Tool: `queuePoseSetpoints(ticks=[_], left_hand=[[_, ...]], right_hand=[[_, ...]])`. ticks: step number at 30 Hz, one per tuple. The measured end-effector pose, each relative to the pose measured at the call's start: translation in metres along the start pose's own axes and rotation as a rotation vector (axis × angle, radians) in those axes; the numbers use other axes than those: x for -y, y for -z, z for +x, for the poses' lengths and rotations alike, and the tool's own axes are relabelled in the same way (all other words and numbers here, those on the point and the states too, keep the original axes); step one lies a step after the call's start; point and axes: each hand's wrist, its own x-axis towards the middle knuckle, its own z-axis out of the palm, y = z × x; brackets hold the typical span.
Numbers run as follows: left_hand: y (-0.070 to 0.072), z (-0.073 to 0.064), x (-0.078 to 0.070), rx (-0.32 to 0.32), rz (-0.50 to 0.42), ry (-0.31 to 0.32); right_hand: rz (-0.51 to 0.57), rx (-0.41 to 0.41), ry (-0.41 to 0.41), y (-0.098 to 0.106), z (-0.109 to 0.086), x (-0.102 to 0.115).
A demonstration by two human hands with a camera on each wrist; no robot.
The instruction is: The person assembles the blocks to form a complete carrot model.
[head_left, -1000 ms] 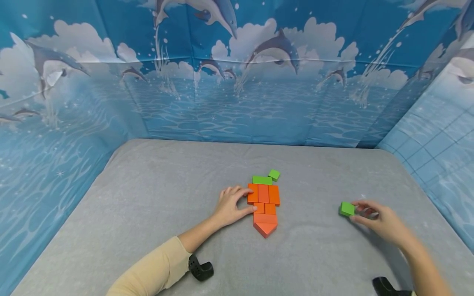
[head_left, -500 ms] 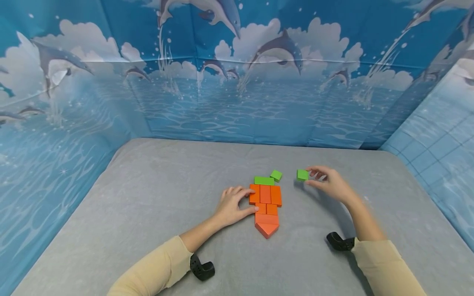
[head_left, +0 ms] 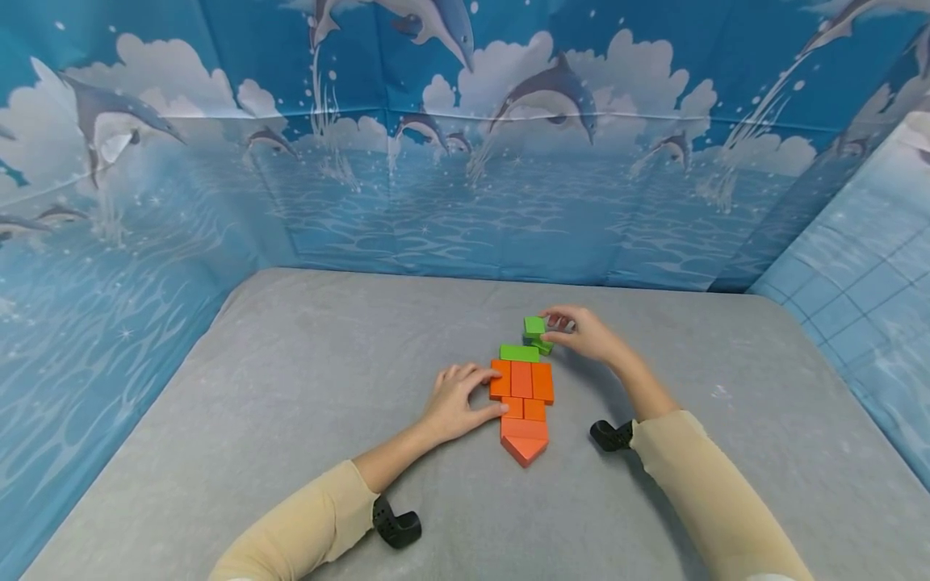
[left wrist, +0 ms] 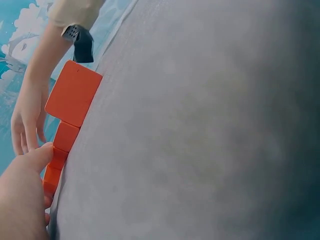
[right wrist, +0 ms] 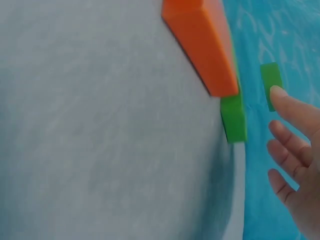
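Observation:
Orange blocks [head_left: 521,379] lie joined in an arrow-like shape on the grey cloth, with a triangular block [head_left: 525,449] at the near end. A long green block [head_left: 519,353] sits against their far side. My left hand [head_left: 458,403] rests at the left edge of the shape, thumb and index finger touching orange blocks. My right hand [head_left: 584,335] pinches a green block [right wrist: 271,82] between thumb and fingers, raised off the cloth. In the head view it overlaps a second small green block [head_left: 545,348], which lies turned at an angle beside the long one and is partly hidden.
Grey cloth [head_left: 349,347] covers the table. A blue curtain printed with dolphins [head_left: 465,218] stands along the back and both sides. Each wrist carries a black camera mount, the left one [head_left: 396,524] and the right one [head_left: 612,436].
My right hand has carried the green block from the far right, leftward and away from me, to above the other green blocks. My left hand has stayed at the orange blocks.

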Motion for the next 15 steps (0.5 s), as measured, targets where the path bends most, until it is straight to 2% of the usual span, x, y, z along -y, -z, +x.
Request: queuePoseSetpoints(ticks=[9,15], left_hand=[[-0.001,0.001,0.003,-0.008,0.007,-0.008],[0.000,0.001,0.002,-0.011,0.004,-0.015]], right_hand=[[-0.003,0.080,0.070,-0.016,0.025,0.007],[-0.023,0.095,0.088,-0.027,0.034,0.007]])
